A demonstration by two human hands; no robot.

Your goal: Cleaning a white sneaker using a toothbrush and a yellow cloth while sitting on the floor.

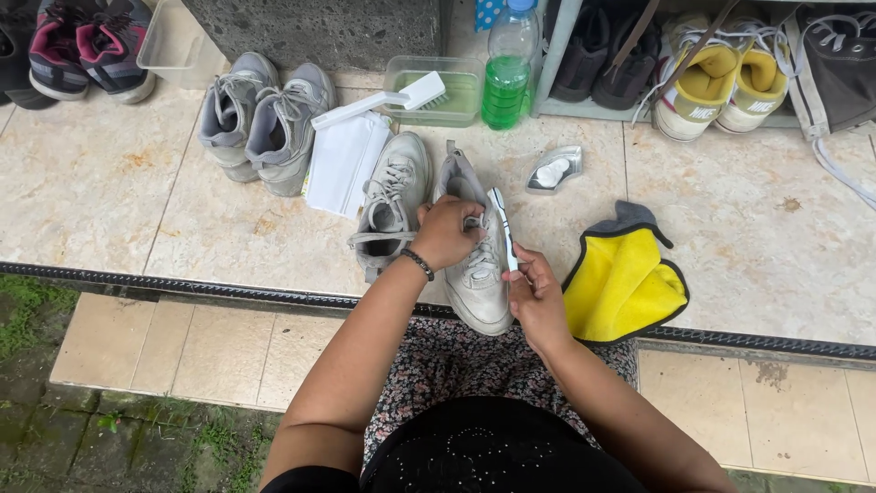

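A home's tiled porch (109, 192): pairs of sneakers (265, 119) stand on the floor, more shoes fill a low rack (584, 108), and a drain grate (182, 285) edges mossy ground (36, 310).

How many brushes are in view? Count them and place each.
2. A toothbrush in the right hand, laid against the white sneaker that the left hand holds; a white scrub brush lying across the green plastic tub. Others may be hidden.

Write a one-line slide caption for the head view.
Left hand steadies a white sneaker while the right hand holds a toothbrush to it, yellow cloth alongside.
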